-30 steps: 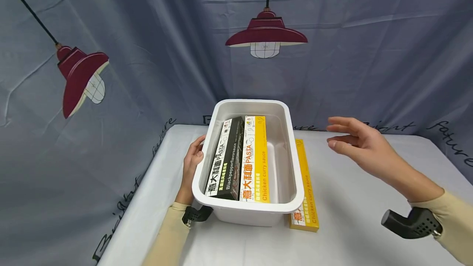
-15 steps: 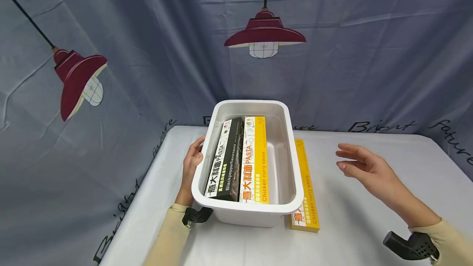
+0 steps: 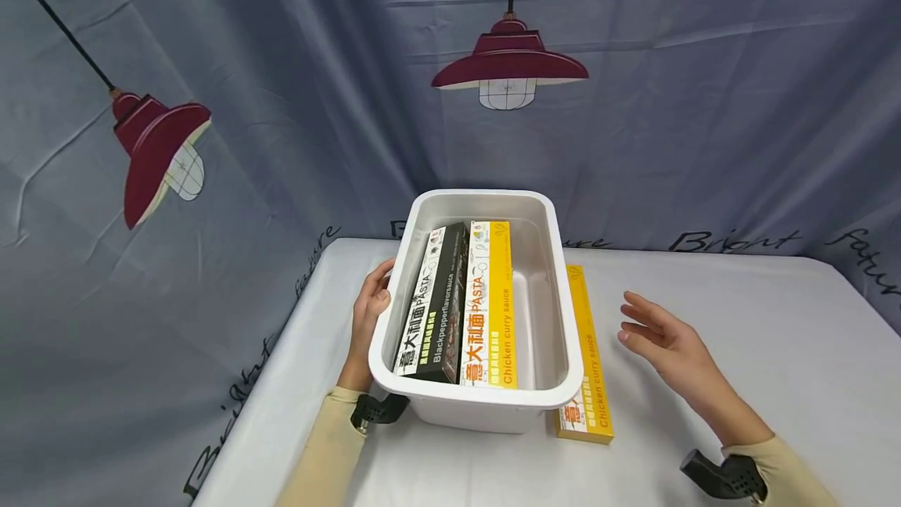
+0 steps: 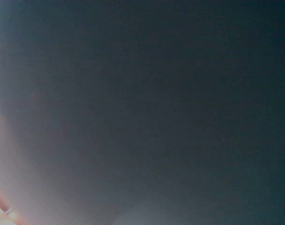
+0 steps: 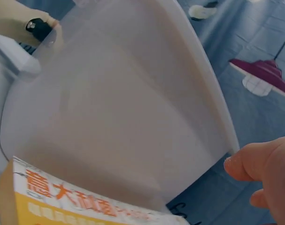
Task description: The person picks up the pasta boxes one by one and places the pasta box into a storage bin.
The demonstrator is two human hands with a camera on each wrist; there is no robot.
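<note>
A white plastic bin stands on the table, holding a black-and-white pasta box and a yellow-and-white pasta box side by side. My left hand rests against the bin's left outer wall; its fingertips are partly hidden by the bin. Along the bin's right side lies another yellow pasta box, its left part hidden beneath the overhanging rim. My right hand hovers to the right of that box, fingers loosely bent and holding nothing. The left wrist view is almost wholly dark.
A white cloth covers the table. Behind it hangs a grey-blue curtain printed with red lamps and lettering. The bin's right compartment shows bare floor beside the boxes. Each wrist carries a black camera.
My right hand has come down and, over the last half second, shifted left toward the yellow box outside the bin. The left hand, bin and boxes stay as they were.
</note>
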